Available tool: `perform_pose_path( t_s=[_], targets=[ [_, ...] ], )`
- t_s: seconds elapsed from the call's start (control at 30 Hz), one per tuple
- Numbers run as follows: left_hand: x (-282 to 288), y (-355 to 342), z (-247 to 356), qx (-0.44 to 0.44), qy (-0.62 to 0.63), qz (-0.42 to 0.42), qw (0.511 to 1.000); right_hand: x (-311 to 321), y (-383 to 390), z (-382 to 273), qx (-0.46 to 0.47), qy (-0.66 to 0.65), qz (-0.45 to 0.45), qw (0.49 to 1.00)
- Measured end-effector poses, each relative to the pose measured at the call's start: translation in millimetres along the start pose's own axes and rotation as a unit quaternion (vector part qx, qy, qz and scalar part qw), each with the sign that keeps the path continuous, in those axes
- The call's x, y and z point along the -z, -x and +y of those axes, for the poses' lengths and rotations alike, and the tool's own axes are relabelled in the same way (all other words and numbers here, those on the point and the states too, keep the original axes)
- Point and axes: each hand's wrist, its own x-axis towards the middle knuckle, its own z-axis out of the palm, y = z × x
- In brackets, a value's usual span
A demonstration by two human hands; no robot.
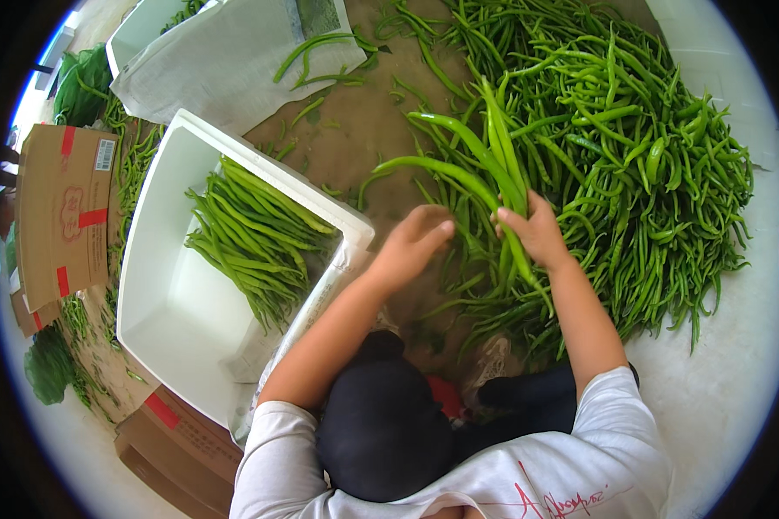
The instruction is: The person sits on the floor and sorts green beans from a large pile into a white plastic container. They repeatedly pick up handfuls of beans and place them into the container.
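My right hand (535,232) is closed around a small bunch of long green chili peppers (493,151), their tips fanning up and to the left. My left hand (414,246) hovers between that bunch and the white foam box (169,233). Its fingers are loosely bent with the thumb a little apart, and I see nothing in them. Inside the box, long green peppers (255,233) lie side by side in a neat layer toward its far right part. A large heap of loose green peppers (623,164) spreads beyond and beside my right hand.
A second white box (134,39) stands at the far left, partly under a pale sheet (225,65) with a few peppers on it. Cardboard boxes (65,216) and green bags (82,86) lie along the left. Stray peppers (307,112) dot the brown ground covering (333,143).
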Motion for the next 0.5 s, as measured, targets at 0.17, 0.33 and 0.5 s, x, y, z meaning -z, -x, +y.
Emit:
perform_pose_path(
  t_s=[0.17,0.33,0.5],
  targets=[
    [-32.0,-5.9,18.8,0.026,0.241,-0.072,0.967,-38.5,38.8,8.5,0.006,-0.180,-0.045,0.983],
    [-28.5,-5.1,-2.4,-0.063,0.148,-0.020,0.987,-57.4,47.5,38.3,0.073,-0.072,0.011,0.995],
    [-29.3,0.9,-6.0,-0.005,0.186,-0.010,0.982,-71.7,55.7,39.4,0.073,0.119,0.056,0.989]
  ],
)
